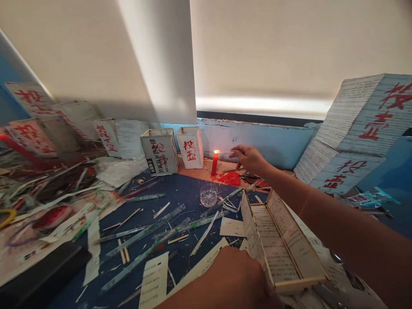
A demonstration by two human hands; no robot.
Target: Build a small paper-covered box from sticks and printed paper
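Note:
My right hand [247, 158] reaches to the back and pinches a thin, pale, clear-looking stick [226, 153]. The stick's far end is at the flame of an upright red candle [214, 165]. Red wax [230, 178] has pooled beside the candle. In front, a long open-topped box [269, 240], made of printed paper with light wooden edging, lies on the table. My left hand [240, 268] is closed at the near left side of this box. Its fingers are hidden below the knuckles, so I cannot make out what they grip.
Several paper boxes with red characters stand at the back, including a small one [189, 148] and a tall stack [354, 133] at right. A round clear dish [208, 195], clear plastic sticks [144, 253], paper strips and wooden bits litter the blue table. A black object [48, 274] lies near left.

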